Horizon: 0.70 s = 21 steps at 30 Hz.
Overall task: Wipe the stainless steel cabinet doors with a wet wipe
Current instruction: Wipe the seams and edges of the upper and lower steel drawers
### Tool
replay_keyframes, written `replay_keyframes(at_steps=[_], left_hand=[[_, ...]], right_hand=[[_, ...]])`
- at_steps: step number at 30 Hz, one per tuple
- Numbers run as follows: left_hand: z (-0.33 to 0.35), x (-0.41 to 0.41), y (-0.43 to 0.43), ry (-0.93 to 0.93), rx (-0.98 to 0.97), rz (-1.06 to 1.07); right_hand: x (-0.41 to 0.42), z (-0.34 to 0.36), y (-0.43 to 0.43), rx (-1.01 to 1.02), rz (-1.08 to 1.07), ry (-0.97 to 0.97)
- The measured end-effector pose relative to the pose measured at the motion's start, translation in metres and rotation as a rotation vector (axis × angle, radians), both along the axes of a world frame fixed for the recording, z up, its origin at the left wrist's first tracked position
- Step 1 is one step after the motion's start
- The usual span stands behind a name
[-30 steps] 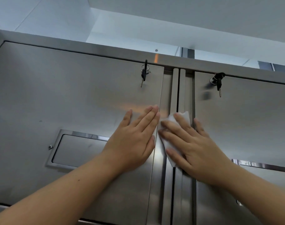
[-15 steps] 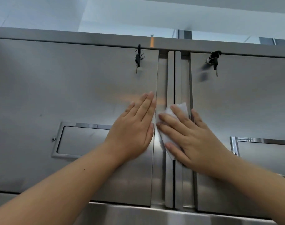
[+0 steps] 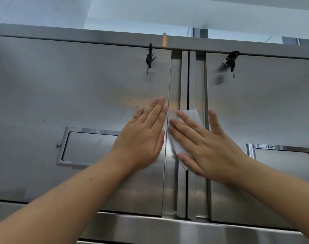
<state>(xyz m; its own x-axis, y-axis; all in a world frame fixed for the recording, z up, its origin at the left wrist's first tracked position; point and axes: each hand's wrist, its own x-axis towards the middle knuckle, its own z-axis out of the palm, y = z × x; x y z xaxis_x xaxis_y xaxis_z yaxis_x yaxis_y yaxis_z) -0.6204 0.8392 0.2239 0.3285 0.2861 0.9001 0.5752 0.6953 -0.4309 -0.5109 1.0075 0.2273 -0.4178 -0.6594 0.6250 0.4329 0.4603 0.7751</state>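
From the head camera I see my left hand [image 3: 143, 138] laid flat on the left brushed stainless steel cabinet door [image 3: 79, 88], close to its right edge. Its grip is flat, fingers straight and close together, holding nothing. My right hand [image 3: 208, 147] presses a crumpled white wet wipe [image 3: 192, 114] against the vertical steel strips [image 3: 184, 76] where the two doors meet. That grip is spread, fingers straight over the wipe, thumb stretched out over the edge of the right stainless steel door [image 3: 266, 106]. The wipe shows above and below the fingers. The hands lie just beside each other. A black-headed key [image 3: 149, 61] hangs near the top of the left door, a bunch of black keys [image 3: 231, 61] on the right one. A recessed rectangular steel handle [image 3: 87, 147] sits in the left door, a second recessed handle [image 3: 282, 162] in the right.
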Motion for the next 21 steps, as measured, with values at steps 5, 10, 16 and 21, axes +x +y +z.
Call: replay_keyframes(at_steps=[5,10,16,21], left_hand=[[0.000,-0.001,0.000,0.002,0.002,-0.005],[0.000,-0.001,0.000,0.002,-0.002,-0.007],[0.000,0.001,-0.002,-0.007,-0.013,-0.012],[0.000,0.000,-0.001,0.001,-0.007,-0.014]], right_hand=[[-0.004,0.003,0.004,0.018,0.033,-0.051],[-0.005,-0.022,0.014,-0.010,0.115,-0.112],[0.000,-0.027,0.017,-0.010,0.134,-0.244],[0.001,-0.011,0.015,-0.038,0.103,-0.186]])
